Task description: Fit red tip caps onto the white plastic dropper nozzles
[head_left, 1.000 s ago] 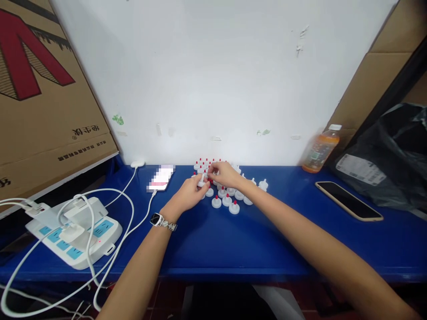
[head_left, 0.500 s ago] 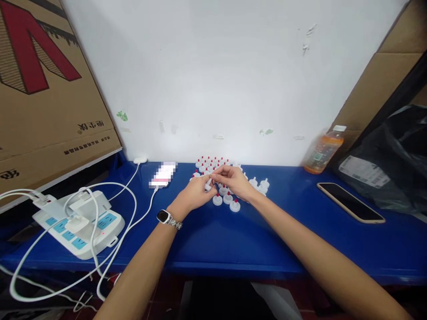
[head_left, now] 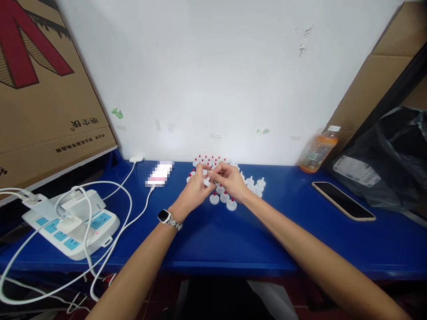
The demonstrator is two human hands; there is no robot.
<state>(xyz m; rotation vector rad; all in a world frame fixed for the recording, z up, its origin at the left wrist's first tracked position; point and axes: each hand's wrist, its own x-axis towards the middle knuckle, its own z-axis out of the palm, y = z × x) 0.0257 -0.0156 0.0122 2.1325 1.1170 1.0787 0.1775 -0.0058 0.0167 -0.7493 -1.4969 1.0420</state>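
My left hand [head_left: 194, 190] is closed around a white plastic nozzle cap [head_left: 207, 182], its fingers partly covering it. Against it, my right hand [head_left: 233, 181] pinches at the cap's tip; whatever is between those fingertips is too small and hidden to make out. Around both hands, on the blue table [head_left: 207, 235], stand several white nozzle caps with red tips [head_left: 231, 205], some in front and more in rows behind. To the right of my right hand is a group of white nozzle caps without red tips [head_left: 260, 183].
On the left lie a power strip [head_left: 76, 249] with looping white cables and a charging phone [head_left: 160, 173]. Another phone [head_left: 343, 201], an orange drink bottle [head_left: 319, 151] and a dark plastic bag [head_left: 383, 164] are at the right. A white wall [head_left: 213, 80] closes off the back.
The view has shifted slightly. My left fingers have bent up higher around the white nozzle cap, while my right fingers stay pinched at its tip.
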